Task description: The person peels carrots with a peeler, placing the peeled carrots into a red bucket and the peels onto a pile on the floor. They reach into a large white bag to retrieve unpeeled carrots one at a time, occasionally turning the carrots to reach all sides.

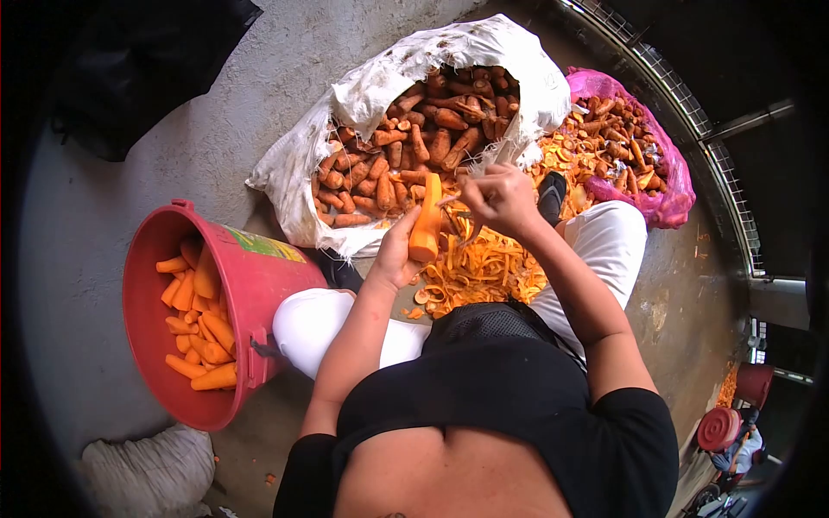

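Observation:
A peeled orange carrot point(426, 217) is upright in my left hand point(398, 250), whose fingers close around its lower left side. Just right of it, my right hand point(501, 198) is closed on a small tool point(451, 199), seen only in part, close to the carrot. Below both hands lies a heap of orange peelings point(480, 274) between my knees. Beyond them, a white sack point(285, 164) lies open, full of unpeeled carrots point(443, 118). On the left, a tilted red bucket point(285, 272) holds peeled carrots point(207, 332).
A pink sack point(678, 177) with carrots and scraps stands at the upper right. At the lower left is a pale sack point(151, 475). Black cloth point(147, 69) hangs at the upper left. Another person point(744, 449) is far off at the lower right, beside red containers point(718, 429).

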`<action>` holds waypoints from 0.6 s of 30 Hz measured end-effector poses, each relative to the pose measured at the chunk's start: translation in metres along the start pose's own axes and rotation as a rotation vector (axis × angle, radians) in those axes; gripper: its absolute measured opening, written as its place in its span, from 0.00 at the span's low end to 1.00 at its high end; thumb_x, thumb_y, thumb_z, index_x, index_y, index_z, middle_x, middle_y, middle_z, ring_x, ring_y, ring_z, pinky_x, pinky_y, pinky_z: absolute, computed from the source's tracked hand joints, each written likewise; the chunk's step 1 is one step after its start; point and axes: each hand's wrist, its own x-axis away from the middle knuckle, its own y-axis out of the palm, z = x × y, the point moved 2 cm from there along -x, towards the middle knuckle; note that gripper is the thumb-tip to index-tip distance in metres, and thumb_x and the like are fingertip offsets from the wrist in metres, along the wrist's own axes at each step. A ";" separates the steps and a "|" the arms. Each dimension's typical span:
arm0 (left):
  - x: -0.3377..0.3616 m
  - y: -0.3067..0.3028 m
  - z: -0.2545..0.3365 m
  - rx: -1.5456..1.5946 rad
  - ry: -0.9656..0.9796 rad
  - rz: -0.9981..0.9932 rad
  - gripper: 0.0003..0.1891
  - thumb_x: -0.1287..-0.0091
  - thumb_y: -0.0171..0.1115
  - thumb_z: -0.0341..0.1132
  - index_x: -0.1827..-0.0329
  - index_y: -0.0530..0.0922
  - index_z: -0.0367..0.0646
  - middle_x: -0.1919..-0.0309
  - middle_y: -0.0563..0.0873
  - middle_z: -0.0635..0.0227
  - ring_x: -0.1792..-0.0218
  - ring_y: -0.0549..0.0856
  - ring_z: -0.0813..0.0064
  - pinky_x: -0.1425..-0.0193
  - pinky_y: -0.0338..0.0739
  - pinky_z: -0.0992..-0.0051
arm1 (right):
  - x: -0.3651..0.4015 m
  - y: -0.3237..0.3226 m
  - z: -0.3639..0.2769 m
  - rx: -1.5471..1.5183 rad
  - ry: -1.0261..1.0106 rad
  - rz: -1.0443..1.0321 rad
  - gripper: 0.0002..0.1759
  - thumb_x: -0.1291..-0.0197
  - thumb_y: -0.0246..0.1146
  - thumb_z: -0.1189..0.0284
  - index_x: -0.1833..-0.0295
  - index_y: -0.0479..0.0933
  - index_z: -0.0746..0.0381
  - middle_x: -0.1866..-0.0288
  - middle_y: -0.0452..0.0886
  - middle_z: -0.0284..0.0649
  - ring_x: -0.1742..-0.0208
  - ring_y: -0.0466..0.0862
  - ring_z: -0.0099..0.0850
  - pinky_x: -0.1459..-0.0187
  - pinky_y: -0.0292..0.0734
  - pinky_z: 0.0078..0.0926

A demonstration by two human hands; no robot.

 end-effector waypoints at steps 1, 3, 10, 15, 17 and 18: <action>0.000 0.000 -0.001 -0.015 0.003 0.028 0.19 0.26 0.44 0.45 0.47 0.74 0.40 0.62 0.83 0.66 0.64 0.84 0.71 0.62 0.81 0.71 | -0.001 -0.001 -0.007 -0.022 -0.089 -0.007 0.19 0.43 0.61 0.65 0.87 0.78 0.55 0.90 0.72 0.34 0.83 0.73 0.29 0.73 0.70 0.30; 0.001 0.002 0.000 -0.044 0.010 0.085 0.18 0.27 0.45 0.46 0.47 0.74 0.41 0.62 0.83 0.68 0.63 0.84 0.72 0.61 0.80 0.72 | -0.001 0.003 -0.016 -0.066 -0.142 -0.037 0.20 0.45 0.62 0.67 0.89 0.73 0.56 0.89 0.72 0.34 0.82 0.73 0.31 0.75 0.67 0.32; 0.007 0.014 0.003 -0.083 -0.005 0.057 0.20 0.27 0.45 0.47 0.45 0.72 0.41 0.66 0.81 0.67 0.67 0.82 0.75 0.66 0.78 0.76 | -0.008 0.029 -0.004 0.063 -0.242 -0.051 0.18 0.47 0.63 0.69 0.89 0.75 0.53 0.87 0.75 0.31 0.84 0.71 0.27 0.75 0.71 0.28; 0.018 0.018 0.002 -0.246 -0.002 -0.152 0.20 0.27 0.46 0.47 0.42 0.68 0.41 0.72 0.77 0.65 0.76 0.77 0.77 0.74 0.73 0.80 | -0.031 0.025 0.095 0.577 0.400 -0.359 0.30 0.33 0.46 0.56 0.90 0.67 0.53 0.92 0.64 0.27 0.89 0.64 0.19 0.83 0.61 0.24; 0.018 0.021 0.002 -0.244 0.056 -0.088 0.20 0.28 0.47 0.47 0.43 0.68 0.42 0.70 0.77 0.64 0.73 0.79 0.76 0.73 0.74 0.80 | -0.012 0.024 0.155 0.603 0.700 -0.381 0.30 0.34 0.42 0.53 0.81 0.75 0.59 0.83 0.75 0.36 0.80 0.75 0.29 0.75 0.70 0.35; 0.016 0.015 0.004 -0.240 0.056 -0.087 0.20 0.28 0.48 0.47 0.43 0.68 0.41 0.69 0.77 0.64 0.71 0.79 0.75 0.73 0.75 0.79 | -0.005 0.015 0.161 0.600 0.810 -0.399 0.29 0.35 0.43 0.53 0.75 0.79 0.61 0.78 0.80 0.41 0.75 0.81 0.34 0.71 0.74 0.36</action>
